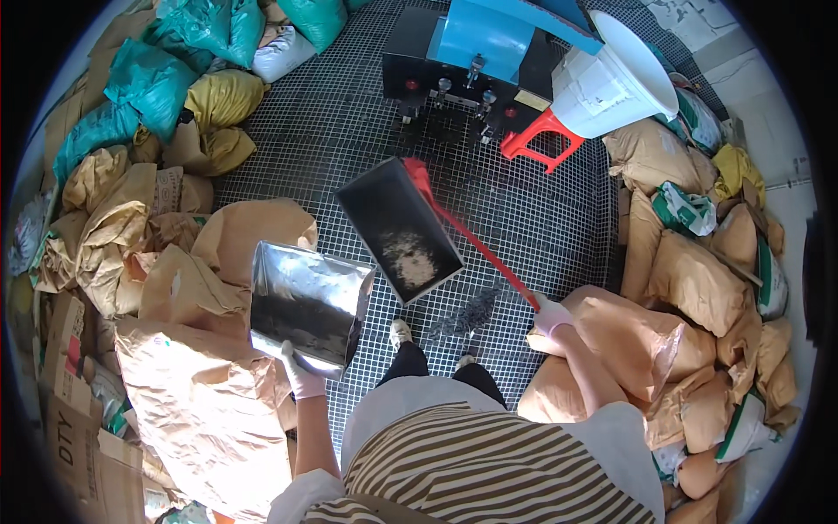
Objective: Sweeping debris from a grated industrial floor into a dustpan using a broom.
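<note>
My left hand [301, 371], in a pale glove, is closed on the near edge of a shiny metal pan [310, 301] tilted above paper sacks. My right hand [552, 316], also gloved, grips the end of a thin red stick-handled tool [484, 249]. Its wider red head lies against the far corner of a black rectangular tray [375, 214]; the tray partly hides it, so I cannot tell its kind. Pale powder or crumbs [410, 262] lie inside the tray's near half. A scatter of dark granules [467, 314] is on the floor near my feet.
A blue and black machine [484, 44] stands ahead, beside a white bucket [611, 83] on a red stool [546, 140]. Brown paper sacks [703, 279] line the right; more sacks, green bags [153, 83] and cardboard [74, 428] crowd the left. Small grid tiles [297, 148] cover the floor.
</note>
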A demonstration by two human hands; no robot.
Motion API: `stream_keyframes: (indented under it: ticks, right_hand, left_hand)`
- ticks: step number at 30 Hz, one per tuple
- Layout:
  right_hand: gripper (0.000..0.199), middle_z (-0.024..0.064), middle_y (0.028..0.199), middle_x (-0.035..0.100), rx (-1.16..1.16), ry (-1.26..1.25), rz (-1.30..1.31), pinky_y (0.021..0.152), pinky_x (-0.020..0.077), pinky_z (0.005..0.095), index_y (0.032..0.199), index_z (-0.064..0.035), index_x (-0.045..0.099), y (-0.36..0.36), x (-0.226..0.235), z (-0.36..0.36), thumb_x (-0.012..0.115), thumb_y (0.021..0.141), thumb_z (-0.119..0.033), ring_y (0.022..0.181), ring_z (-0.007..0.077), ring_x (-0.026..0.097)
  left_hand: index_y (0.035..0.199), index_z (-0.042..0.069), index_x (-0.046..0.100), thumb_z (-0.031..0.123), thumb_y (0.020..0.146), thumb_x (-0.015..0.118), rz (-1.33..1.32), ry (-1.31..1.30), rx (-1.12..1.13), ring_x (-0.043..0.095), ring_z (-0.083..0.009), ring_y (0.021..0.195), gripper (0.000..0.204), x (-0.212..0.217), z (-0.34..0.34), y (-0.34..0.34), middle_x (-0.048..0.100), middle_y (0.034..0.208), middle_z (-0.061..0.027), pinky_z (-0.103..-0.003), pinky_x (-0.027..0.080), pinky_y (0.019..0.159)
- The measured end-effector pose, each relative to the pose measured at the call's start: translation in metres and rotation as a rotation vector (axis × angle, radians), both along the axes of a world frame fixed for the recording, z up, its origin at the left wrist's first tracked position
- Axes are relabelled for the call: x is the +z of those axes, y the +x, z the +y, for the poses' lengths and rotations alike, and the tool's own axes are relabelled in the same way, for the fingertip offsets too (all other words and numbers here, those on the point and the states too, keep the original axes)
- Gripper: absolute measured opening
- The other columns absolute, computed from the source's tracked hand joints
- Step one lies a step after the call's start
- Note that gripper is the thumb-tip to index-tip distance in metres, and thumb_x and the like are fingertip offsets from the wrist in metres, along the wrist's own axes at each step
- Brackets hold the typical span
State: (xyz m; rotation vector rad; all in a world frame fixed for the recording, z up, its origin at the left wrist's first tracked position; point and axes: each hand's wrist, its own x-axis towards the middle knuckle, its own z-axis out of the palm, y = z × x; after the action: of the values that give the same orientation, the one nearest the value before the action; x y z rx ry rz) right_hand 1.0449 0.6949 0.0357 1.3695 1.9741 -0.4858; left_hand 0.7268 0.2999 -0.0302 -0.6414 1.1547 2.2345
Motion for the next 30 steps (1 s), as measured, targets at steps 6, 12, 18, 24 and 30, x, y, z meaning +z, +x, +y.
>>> stream_keyframes:
  ticks: [6, 12, 18, 24, 30]
  right_hand:
    - [0.043, 0.0163, 0.084, 0.063, -0.091, -0.172, 0.231, 0.066, 0.0493, 0.0395, 0.123, -0.0173, 0.048, -0.006, -0.008, -0.009, 0.051, 0.081, -0.009, 0.074, 0.0306, 0.062]
    - [0.028, 0.0066, 0.064, 0.051, -0.87, -0.632, 0.48, 0.037, 0.0342, 0.0271, 0.109, -0.0035, 0.055, 0.032, -0.004, -0.006, 0.054, 0.081, -0.003, 0.042, 0.0133, 0.044]
    - [0.017, 0.002, 0.058, 0.046, -1.146, -0.696, 0.651, 0.034, 0.0281, 0.0235, 0.099, -0.0022, 0.054, 0.029, -0.018, 0.024, 0.054, 0.083, -0.005, 0.04, 0.0092, 0.041]
    - [0.018, 0.0006, 0.056, 0.044, -1.151, -0.613, 0.732, 0.032, 0.0241, 0.0241, 0.101, -0.0068, 0.054, -0.033, -0.074, 0.102, 0.055, 0.085, -0.014, 0.036, 0.0097, 0.035]
    - [0.02, 0.001, 0.054, 0.044, -1.18, -0.513, 0.721, 0.031, 0.0249, 0.0265, 0.103, -0.0095, 0.054, -0.091, -0.108, 0.16, 0.056, 0.085, -0.019, 0.033, 0.0103, 0.034]
  left_hand:
    - [0.123, 0.005, 0.047, 0.043, 0.077, 0.064, -0.028, -0.064, -0.038, 0.049, -0.0273, 0.108, 0.062, 0.01, 0.01, -0.01, 0.053, 0.117, -0.0107, -0.042, 0.04, 0.094]
    - [0.122, 0.005, 0.048, 0.042, 0.078, 0.064, -0.003, -0.03, -0.032, 0.049, -0.027, 0.107, 0.06, 0.009, 0.017, -0.013, 0.053, 0.116, -0.0104, -0.042, 0.041, 0.093]
    - [0.12, 0.006, 0.049, 0.042, 0.077, 0.064, -0.036, -0.064, -0.005, 0.052, -0.0267, 0.103, 0.058, 0.004, 0.036, -0.005, 0.054, 0.113, -0.0104, -0.042, 0.043, 0.09]
    - [0.122, 0.006, 0.048, 0.045, 0.079, 0.061, -0.021, -0.097, -0.021, 0.054, -0.0269, 0.1, 0.061, 0.025, 0.066, -0.007, 0.054, 0.114, -0.0104, -0.042, 0.045, 0.087]
    - [0.122, 0.006, 0.048, 0.05, 0.081, 0.055, -0.021, -0.175, 0.126, 0.054, -0.0272, 0.101, 0.06, 0.035, 0.102, -0.017, 0.055, 0.114, -0.0105, -0.041, 0.046, 0.087]
